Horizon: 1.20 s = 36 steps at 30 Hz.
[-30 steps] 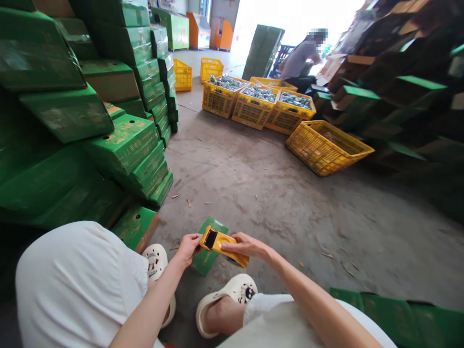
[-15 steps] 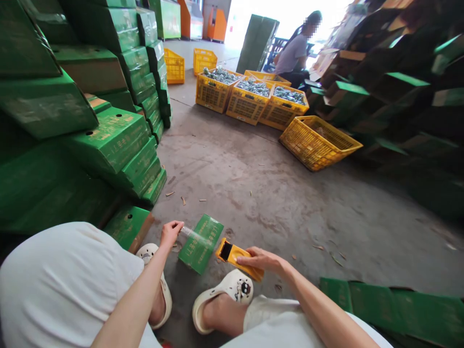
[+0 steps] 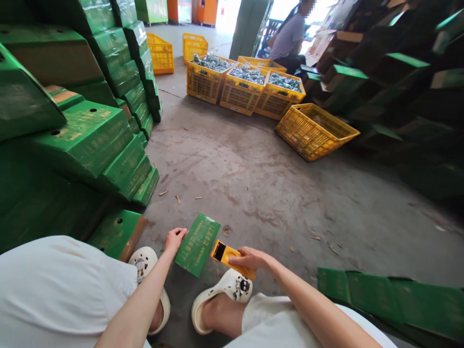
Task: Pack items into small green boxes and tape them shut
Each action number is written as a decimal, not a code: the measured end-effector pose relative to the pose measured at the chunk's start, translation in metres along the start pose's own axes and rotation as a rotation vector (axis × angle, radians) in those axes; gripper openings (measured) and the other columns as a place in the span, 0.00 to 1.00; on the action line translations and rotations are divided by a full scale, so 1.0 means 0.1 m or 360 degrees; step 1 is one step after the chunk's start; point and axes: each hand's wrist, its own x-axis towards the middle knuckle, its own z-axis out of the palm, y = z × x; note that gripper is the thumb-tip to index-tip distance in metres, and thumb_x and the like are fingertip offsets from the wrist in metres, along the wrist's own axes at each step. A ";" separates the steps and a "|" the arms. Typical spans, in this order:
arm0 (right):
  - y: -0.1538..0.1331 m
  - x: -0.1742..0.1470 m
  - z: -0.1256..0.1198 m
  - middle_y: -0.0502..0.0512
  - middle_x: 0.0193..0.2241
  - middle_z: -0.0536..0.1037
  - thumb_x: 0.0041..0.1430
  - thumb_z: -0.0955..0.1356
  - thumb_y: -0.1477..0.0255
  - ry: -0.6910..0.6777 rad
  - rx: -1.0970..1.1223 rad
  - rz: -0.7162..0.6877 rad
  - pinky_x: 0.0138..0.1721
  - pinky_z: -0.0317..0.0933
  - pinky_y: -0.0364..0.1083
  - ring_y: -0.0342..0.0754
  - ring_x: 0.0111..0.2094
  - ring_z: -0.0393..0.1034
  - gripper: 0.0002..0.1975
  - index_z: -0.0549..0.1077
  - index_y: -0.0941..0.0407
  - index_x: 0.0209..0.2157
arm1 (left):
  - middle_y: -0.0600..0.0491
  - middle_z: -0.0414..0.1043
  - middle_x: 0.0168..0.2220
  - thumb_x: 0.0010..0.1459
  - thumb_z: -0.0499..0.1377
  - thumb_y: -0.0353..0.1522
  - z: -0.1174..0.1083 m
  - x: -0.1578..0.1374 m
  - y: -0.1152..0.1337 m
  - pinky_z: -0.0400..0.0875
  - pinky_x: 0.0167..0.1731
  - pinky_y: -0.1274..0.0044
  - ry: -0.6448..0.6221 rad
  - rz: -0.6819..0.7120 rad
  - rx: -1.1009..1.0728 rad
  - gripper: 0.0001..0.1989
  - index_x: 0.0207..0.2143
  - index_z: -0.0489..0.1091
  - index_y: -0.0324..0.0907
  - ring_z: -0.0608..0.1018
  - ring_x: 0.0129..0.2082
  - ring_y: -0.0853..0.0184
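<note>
On the floor between my feet lies a small green cardboard box (image 3: 198, 244) with printed lettering. My left hand (image 3: 176, 240) is at the box's left edge, fingers curled and pinched together on the end of clear tape, which is hard to see at this moment. My right hand (image 3: 250, 258) grips a yellow-orange tape dispenser (image 3: 229, 255) with a dark head. The dispenser's head is at the box's right edge, low and close to it.
Stacks of green boxes (image 3: 105, 130) rise at my left. Several yellow crates (image 3: 241, 99) of small shiny packets stand ahead, and another yellow crate (image 3: 315, 133) lies tilted. A person (image 3: 290, 36) sits behind them. Flattened green cardboard (image 3: 387, 302) lies at right.
My left hand has come down from above to the box's left edge, bringing the stretched tape down with it. The dispenser in my right hand has shifted slightly left. The view has tilted downward.
</note>
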 end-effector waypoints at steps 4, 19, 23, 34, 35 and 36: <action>-0.04 0.05 0.02 0.53 0.30 0.78 0.59 0.69 0.48 -0.0005 -0.0083 0.0051 0.26 0.54 0.42 0.46 0.29 0.70 0.24 0.77 0.55 0.31 | 0.37 0.78 0.51 0.51 0.65 0.41 0.04 -0.06 -0.04 0.70 0.55 0.65 0.0074 -0.0113 0.0205 0.28 0.52 0.75 0.34 0.77 0.57 0.49; -0.25 -0.04 -0.05 0.57 0.30 0.80 0.60 0.70 0.52 0.0011 -0.0057 0.0102 0.27 0.59 0.43 0.49 0.30 0.73 0.21 0.78 0.57 0.32 | 0.38 0.27 0.77 0.40 0.72 0.36 0.44 -1.08 0.36 0.49 0.63 0.44 -0.0116 0.0383 0.1301 0.65 0.76 0.39 0.51 0.48 0.72 0.34; -0.44 -0.03 -0.04 0.54 0.30 0.79 0.61 0.69 0.49 -0.0002 0.0142 -0.0031 0.26 0.58 0.41 0.46 0.29 0.72 0.24 0.79 0.58 0.34 | 0.36 0.41 0.75 0.43 0.68 0.37 0.17 -0.81 0.46 0.57 0.58 0.43 -0.0139 0.0243 0.1158 0.60 0.75 0.41 0.56 0.60 0.67 0.34; -0.76 -0.14 -0.64 0.53 0.30 0.78 0.52 0.71 0.41 0.0082 -0.0132 -0.0094 0.27 0.56 0.42 0.46 0.30 0.70 0.31 0.80 0.57 0.33 | 0.41 0.60 0.64 0.40 0.71 0.37 0.20 -0.45 0.21 0.64 0.62 0.66 -0.0323 0.0110 0.0315 0.61 0.74 0.46 0.47 0.68 0.65 0.50; -0.74 -0.11 -0.61 0.53 0.30 0.78 0.52 0.72 0.42 0.0073 -0.0112 -0.0083 0.27 0.56 0.42 0.46 0.31 0.70 0.30 0.80 0.58 0.34 | 0.42 0.59 0.64 0.40 0.71 0.36 0.21 -0.42 0.16 0.63 0.63 0.65 -0.0347 0.0115 0.0290 0.61 0.74 0.47 0.47 0.67 0.66 0.50; -0.73 -0.07 -0.57 0.53 0.31 0.78 0.52 0.73 0.43 0.0062 -0.0082 -0.0086 0.27 0.56 0.42 0.46 0.31 0.70 0.30 0.80 0.58 0.34 | 0.42 0.59 0.64 0.39 0.71 0.36 0.21 -0.38 0.10 0.62 0.64 0.65 -0.0370 0.0119 0.0255 0.61 0.74 0.47 0.46 0.66 0.66 0.50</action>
